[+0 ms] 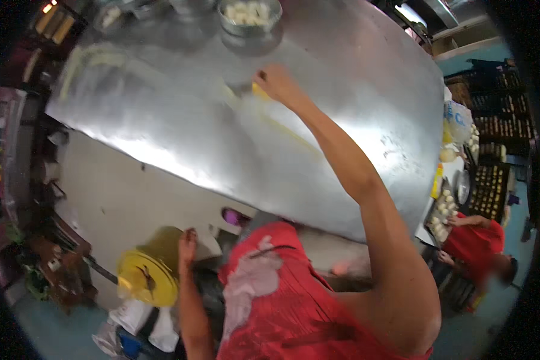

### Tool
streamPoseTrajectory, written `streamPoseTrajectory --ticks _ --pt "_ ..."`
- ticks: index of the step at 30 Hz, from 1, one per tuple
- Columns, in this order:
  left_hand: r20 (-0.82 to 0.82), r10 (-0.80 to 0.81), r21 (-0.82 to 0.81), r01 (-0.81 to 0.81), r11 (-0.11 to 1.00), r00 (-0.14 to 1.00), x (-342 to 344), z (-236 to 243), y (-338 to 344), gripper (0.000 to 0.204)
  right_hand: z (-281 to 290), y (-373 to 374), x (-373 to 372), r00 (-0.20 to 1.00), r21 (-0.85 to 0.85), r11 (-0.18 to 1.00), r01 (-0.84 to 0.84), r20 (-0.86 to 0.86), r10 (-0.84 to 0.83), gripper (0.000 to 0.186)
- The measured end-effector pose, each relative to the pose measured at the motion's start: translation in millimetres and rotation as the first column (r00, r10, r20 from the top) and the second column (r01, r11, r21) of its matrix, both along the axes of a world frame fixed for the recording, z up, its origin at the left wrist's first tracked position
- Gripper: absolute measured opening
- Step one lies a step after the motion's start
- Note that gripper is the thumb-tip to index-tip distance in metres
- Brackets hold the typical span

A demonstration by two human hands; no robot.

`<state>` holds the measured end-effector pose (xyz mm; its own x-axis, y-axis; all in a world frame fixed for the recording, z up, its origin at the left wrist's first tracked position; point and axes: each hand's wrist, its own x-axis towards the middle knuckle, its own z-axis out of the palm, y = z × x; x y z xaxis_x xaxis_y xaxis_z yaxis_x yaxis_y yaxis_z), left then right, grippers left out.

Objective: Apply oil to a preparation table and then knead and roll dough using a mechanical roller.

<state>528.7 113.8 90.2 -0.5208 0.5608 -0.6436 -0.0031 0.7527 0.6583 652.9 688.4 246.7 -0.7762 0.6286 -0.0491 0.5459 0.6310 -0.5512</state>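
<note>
My right hand (276,83) reaches far out over the metal tabletop (180,120). Its fingers are closed on a small yellow scraper (258,90), blurred and partly hidden by the hand; a grey patch shows on the table just to its left. Around it, pale yellow smears (291,135) streak the metal. Beyond the hand stands a round metal bowl (250,27) with white dough balls in it. My left hand (188,245) hangs below the table's near edge, empty, fingers loosely apart. Nearest to it is a yellow bucket (165,287).
More bowls (110,17) stand along the table's far left edge. At right, a person in a red shirt (474,243) works beside a tray of white dough balls (444,210). Trays of small pieces (489,186) lie beyond. Bags (162,330) lie on the floor by the bucket.
</note>
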Motion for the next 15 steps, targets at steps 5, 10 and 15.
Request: streamPoseTrajectory --ticks 5,10,15 --pt "-0.153 -0.146 -0.138 0.125 0.983 0.977 34.2 -1.0 -67.8 0.035 -23.4 -174.9 15.5 0.903 0.237 0.875 -0.422 0.024 0.429 0.023" --pt "-0.057 -0.137 -0.080 0.132 0.988 0.989 55.5 -51.8 -141.5 0.036 -0.5 -90.5 58.6 0.920 -0.493 0.783 -0.379 -0.288 0.264 0.031" --pt "-0.008 -0.132 -0.123 0.130 0.984 0.991 51.5 -45.5 -93.0 0.036 -14.1 -139.2 151.5 0.950 -0.130 0.960 -0.247 0.162 0.266 0.028"
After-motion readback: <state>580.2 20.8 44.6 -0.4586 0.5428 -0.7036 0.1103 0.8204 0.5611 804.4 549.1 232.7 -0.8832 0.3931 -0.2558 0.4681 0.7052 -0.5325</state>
